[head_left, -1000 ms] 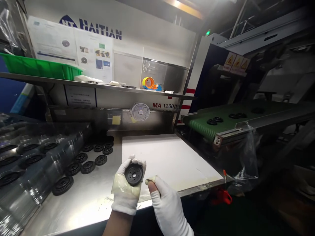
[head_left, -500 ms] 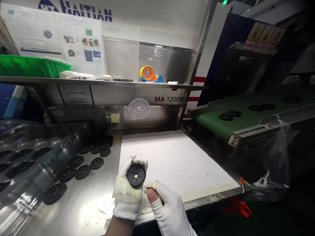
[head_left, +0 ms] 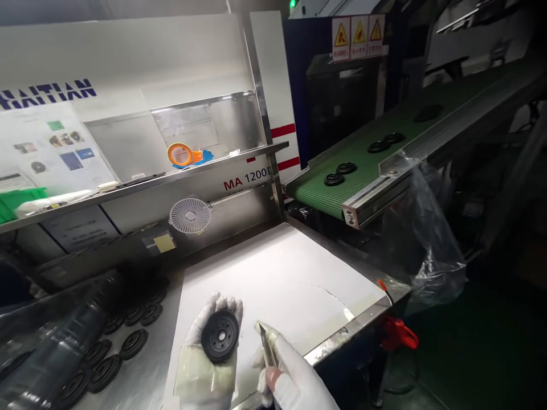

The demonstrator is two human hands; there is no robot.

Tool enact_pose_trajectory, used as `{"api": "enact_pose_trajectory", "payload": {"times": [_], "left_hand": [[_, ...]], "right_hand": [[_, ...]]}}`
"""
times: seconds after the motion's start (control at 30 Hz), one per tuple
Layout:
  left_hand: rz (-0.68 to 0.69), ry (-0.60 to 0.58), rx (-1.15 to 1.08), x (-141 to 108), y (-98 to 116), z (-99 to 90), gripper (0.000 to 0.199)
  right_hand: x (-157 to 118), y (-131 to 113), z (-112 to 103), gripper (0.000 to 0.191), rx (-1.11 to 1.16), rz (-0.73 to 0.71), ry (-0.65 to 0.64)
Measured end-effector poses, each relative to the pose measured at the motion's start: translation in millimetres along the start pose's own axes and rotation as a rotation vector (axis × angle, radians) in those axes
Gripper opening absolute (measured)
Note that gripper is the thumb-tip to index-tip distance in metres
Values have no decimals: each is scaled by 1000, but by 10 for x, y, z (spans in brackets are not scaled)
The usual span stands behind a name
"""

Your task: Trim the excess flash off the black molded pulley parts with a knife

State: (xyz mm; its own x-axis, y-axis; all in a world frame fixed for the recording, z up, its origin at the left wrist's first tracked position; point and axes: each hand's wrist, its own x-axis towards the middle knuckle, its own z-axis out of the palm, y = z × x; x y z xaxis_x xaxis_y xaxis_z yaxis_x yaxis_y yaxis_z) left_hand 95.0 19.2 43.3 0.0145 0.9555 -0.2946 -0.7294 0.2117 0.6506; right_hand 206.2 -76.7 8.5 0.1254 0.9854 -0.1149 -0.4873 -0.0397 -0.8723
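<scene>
My left hand [head_left: 205, 370], in a white glove with a yellowish palm, holds a round black ribbed part [head_left: 220, 336] face up, its fingers curled behind the rim. My right hand [head_left: 286, 364], gloved with the thumb tip bare, grips a slim pointed metal tool [head_left: 266, 345] just right of the part. The tool's tip is apart from the part. Both hands are over a white sheet [head_left: 273, 267] on the metal table. More black round parts [head_left: 134, 343] lie on the table at the left.
A green conveyor [head_left: 316, 185] carrying several black parts stands at the right, with a clear plastic bag [head_left: 436, 267] hanging from it. A shelf [head_left: 149, 181] holds orange tape [head_left: 179, 154]. A small fan [head_left: 190, 215] is below. Something red [head_left: 399, 333] hangs at the table edge.
The view has swung right, showing more conveyor. My right hand has turned, and the pointed tool now shows in its fingers. My left hand still holds the black part.
</scene>
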Motion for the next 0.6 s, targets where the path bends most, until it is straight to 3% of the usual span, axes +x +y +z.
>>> {"api": "enact_pose_trajectory", "payload": {"times": [0.13,0.23,0.33,0.47,0.6], "left_hand": [[-124,-78,-19,-57,-160,15,39],[-197,-176,-74,-60,-182,-5,46],[-346,-257,-100,23,-98,-65,43],[-453,-158,-118,196,31,-168,28],[-481,-79,-226,307,102,-259,28]], "right_hand": [[255,283,46,47,219,120,-94],[390,345,64,47,53,79,0],[503,258,61,42,-221,-109,130],[644,97,53,35,-480,-294,201],[729,-5,-66,45,-405,-306,309]]}}
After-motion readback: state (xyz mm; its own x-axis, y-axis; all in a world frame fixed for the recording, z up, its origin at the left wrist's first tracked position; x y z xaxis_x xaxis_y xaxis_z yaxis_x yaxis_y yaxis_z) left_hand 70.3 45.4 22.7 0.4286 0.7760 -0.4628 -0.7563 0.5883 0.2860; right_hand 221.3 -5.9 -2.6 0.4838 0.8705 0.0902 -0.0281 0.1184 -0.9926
